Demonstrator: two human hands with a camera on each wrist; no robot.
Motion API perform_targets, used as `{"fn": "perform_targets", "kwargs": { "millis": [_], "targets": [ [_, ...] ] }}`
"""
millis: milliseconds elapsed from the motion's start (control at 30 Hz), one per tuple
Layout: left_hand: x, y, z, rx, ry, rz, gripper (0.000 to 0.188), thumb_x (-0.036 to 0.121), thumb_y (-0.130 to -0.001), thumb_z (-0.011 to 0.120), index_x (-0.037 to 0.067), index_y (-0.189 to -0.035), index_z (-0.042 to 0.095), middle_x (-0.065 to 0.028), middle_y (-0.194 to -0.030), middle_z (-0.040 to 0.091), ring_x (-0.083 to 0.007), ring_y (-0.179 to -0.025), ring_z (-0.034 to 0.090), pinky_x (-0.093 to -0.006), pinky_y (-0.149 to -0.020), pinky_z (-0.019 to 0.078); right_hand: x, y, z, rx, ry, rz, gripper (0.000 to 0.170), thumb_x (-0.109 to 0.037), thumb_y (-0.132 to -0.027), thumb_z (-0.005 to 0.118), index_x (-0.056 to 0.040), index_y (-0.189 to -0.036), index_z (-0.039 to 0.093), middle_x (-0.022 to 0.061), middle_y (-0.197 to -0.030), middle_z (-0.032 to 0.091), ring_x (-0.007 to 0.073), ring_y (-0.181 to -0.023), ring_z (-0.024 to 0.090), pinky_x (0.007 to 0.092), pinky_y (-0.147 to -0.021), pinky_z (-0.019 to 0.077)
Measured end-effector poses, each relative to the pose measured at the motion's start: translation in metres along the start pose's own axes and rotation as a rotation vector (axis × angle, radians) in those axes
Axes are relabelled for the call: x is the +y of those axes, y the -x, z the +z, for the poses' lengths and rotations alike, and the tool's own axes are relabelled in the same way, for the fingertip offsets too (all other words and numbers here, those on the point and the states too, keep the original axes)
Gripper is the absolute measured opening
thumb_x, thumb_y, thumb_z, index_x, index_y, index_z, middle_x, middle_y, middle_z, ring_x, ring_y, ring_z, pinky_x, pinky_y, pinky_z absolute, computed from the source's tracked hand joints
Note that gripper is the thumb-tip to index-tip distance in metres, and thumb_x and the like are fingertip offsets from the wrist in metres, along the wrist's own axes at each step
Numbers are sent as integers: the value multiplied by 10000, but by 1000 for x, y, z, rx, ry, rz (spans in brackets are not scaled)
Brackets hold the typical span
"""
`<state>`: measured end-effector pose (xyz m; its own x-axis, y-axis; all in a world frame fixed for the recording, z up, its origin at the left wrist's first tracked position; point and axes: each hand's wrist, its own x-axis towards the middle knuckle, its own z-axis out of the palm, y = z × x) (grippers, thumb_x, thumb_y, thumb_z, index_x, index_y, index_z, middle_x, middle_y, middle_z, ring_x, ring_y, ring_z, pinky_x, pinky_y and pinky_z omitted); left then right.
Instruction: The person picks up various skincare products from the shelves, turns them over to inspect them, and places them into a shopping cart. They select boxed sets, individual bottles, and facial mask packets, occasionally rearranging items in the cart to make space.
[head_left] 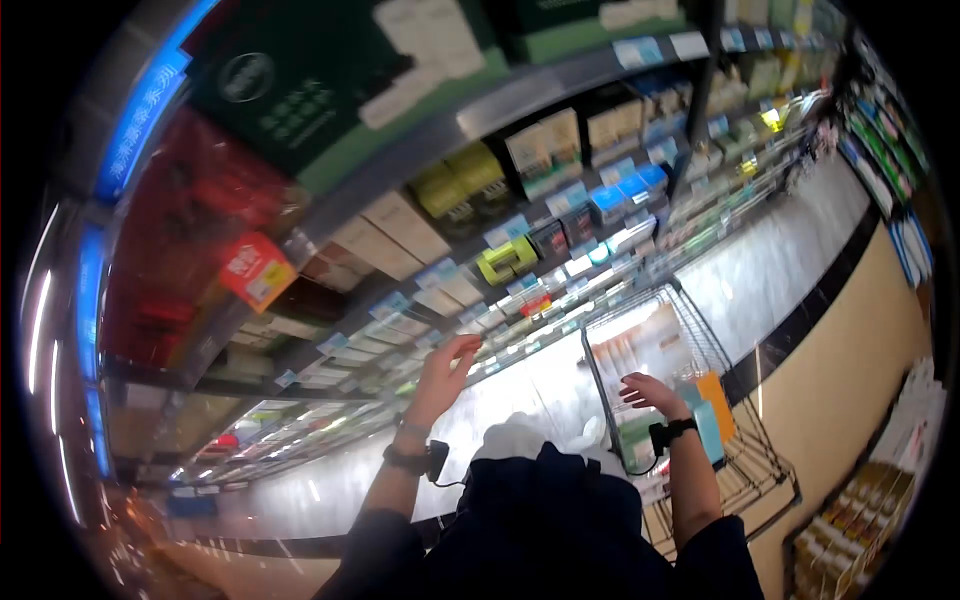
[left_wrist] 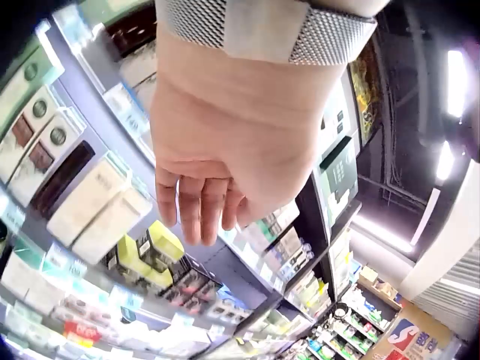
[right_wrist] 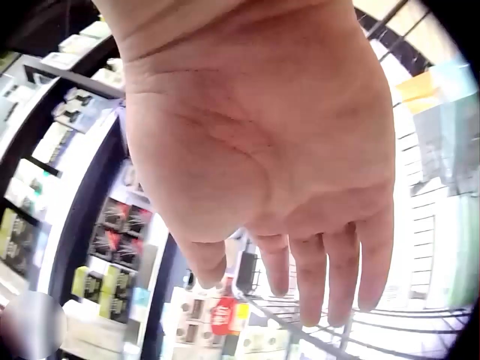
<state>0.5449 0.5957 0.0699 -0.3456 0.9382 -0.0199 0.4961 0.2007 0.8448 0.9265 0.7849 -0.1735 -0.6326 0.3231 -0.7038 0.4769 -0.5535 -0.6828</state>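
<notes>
My left hand [head_left: 445, 378] is raised in front of the store shelves, its fingers loosely extended and holding nothing. In the left wrist view its palm shows, with yellow-green and black boxes [left_wrist: 161, 244] on the shelf beyond the fingertips. Over the wire shopping cart [head_left: 722, 352] hovers my right hand [head_left: 655, 393], palm visible and fingers spread a little, also holding nothing. An orange package [head_left: 715, 400] and a pale teal one stand in the cart beside the right wrist. Past the right fingertips, the cart's wire rim [right_wrist: 289, 324] crosses the right wrist view.
Tiered shelves of boxed goods with price tags [head_left: 505, 232] run along the left. A red and yellow sign [head_left: 257, 272] juts from the near shelf. Tan floor [head_left: 830, 330] lies right of the cart, with a low display rack [head_left: 860, 510] at the lower right.
</notes>
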Motion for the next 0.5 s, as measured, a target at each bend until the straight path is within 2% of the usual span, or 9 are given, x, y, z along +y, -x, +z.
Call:
{"fn": "perform_targets", "kwargs": {
  "millis": [67, 200, 267, 333, 367, 400, 500],
  "targets": [
    [21, 0, -36, 135, -114, 110, 248, 83, -953, 572, -4, -1175, 640, -144, -1136, 697, -273, -1050, 671, -355, -928, 506, -54, -16, 23, -52, 47, -129, 535, -454, -976, 599, -93, -1364, 524, 80, -1209, 670, 173, -1056, 659, 339, -889, 519],
    [48, 6, -118, 363, -225, 230, 258, 71, -921, 596, 2, -1165, 647, -138, -1124, 681, -272, -1051, 657, -347, -925, 499, -190, -3, 97, -138, 102, -396, 444, -361, -1000, 589, -75, -1339, 558, 69, -1211, 669, 177, -1087, 652, 320, -924, 510],
    [78, 15, -155, 447, -202, 258, 263, 44, -900, 589, -3, -1151, 653, -138, -1122, 671, -276, -1067, 648, -348, -940, 483, -254, 8, 129, -209, 75, -554, 429, -313, -1007, 592, -63, -1353, 549, 69, -1239, 661, 186, -1136, 635, 326, -948, 504],
    [103, 22, -188, 514, -247, 340, 267, 21, -891, 584, -5, -1147, 654, -141, -1128, 676, -276, -1070, 649, -350, -947, 480, -321, 38, 161, -212, 114, -749, 413, -249, -1000, 608, -57, -1360, 542, 78, -1269, 644, 197, -1159, 622, 331, -962, 501],
    [118, 26, -201, 543, -286, 372, 272, 15, -885, 585, -6, -1147, 655, -146, -1133, 679, -278, -1076, 648, -351, -951, 479, -351, 49, 173, -201, 78, -910, 404, -214, -993, 617, -47, -1352, 539, 77, -1264, 639, 186, -1167, 609, 322, -976, 487],
    [130, 28, -212, 567, -321, 407, 276, 9, -879, 585, -7, -1146, 655, -150, -1137, 682, -279, -1082, 647, -353, -954, 478, -380, 58, 180, -184, 40, -1070, 396, -180, -985, 626, -38, -1344, 535, 77, -1258, 634, 175, -1174, 597, 313, -989, 474],
    [144, 27, -231, 571, -225, 470, 348, -5, -844, 602, 3, -1189, 644, -157, -1185, 673, -289, -1134, 631, -372, -996, 462, -462, 80, 177, 218, -9, -1463, 398, -128, -977, 614, -21, -1350, 524, 99, -1285, 612, 187, -1227, 558, 322, -1024, 445]
  ]
}}
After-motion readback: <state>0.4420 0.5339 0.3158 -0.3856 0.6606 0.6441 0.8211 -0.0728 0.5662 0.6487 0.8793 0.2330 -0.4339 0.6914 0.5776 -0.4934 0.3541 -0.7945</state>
